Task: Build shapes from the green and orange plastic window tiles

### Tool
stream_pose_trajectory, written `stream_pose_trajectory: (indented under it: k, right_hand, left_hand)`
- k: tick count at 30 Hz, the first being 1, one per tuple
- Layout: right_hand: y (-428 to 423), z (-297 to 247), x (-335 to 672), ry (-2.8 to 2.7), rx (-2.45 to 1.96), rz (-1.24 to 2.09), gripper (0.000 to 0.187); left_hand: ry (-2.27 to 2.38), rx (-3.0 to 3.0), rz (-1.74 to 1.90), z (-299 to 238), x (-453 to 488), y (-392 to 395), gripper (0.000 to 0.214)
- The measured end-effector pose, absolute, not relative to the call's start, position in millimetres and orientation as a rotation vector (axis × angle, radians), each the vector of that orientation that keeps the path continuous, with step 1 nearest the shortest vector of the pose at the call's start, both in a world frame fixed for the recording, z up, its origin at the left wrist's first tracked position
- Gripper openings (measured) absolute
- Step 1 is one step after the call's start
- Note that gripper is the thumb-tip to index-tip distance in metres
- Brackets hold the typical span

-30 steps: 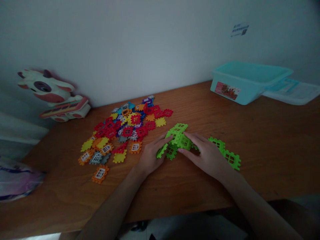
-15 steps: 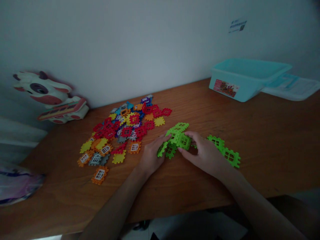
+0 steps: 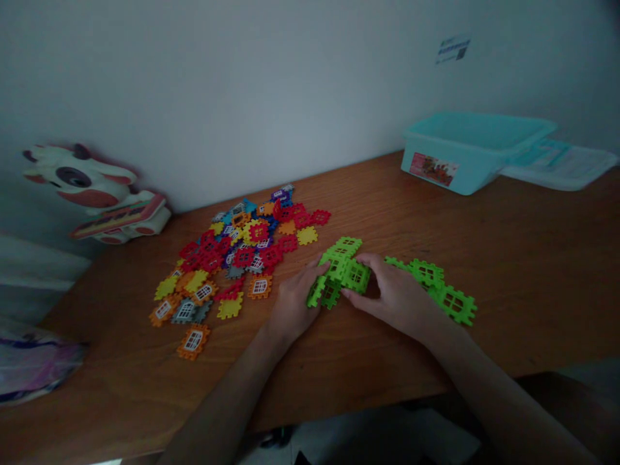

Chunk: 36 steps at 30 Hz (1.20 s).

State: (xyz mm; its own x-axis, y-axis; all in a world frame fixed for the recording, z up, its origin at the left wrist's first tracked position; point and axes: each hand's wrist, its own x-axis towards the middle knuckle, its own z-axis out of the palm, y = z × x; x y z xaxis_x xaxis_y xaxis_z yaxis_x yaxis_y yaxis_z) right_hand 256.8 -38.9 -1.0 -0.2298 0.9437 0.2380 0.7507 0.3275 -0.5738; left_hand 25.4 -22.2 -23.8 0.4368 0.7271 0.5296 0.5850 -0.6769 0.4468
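Observation:
A cluster of bright green interlocking window tiles (image 3: 345, 268) rests on the wooden table (image 3: 508, 271), partly joined into a raised shape. My left hand (image 3: 293, 300) presses against its left side with fingers curled on a tile. My right hand (image 3: 394, 294) grips the cluster's right side, thumb underneath and fingers curved over it. A flat strip of joined green tiles (image 3: 443, 290) stretches right from behind my right hand.
A heap of loose coloured tiles (image 3: 232, 258) in red, orange, yellow, grey and blue lies to the left. A cow-shaped toy (image 3: 97, 194) stands at the back left, a teal bin (image 3: 472, 152) with its lid (image 3: 564, 165) at the back right, a bag (image 3: 29, 361) at the left edge.
My right hand's fingers have curled more tightly round the green cluster. The flat green strip shows further out to the right. The view has shifted slightly.

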Motion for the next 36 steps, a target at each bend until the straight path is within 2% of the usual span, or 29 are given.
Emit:
stream_pose_trajectory:
  k: [3,10,36]
  right_hand:
    - [-38,-4,256,-2.091,-1.398,0.332,0.055]
    - [-40,-4,253,-2.113,-1.389,0.329,0.053]
    - [-43,-5,257,-1.999,-1.463,0.456,0.053]
  left_hand:
    - [1.193,2.560,0.986,-17,25,-26,0.045]
    - [1.183,2.698,0.820,-6,25,-30,0.063]
    - [1.377,2.528,0.956,-13,22,-24,0.055]
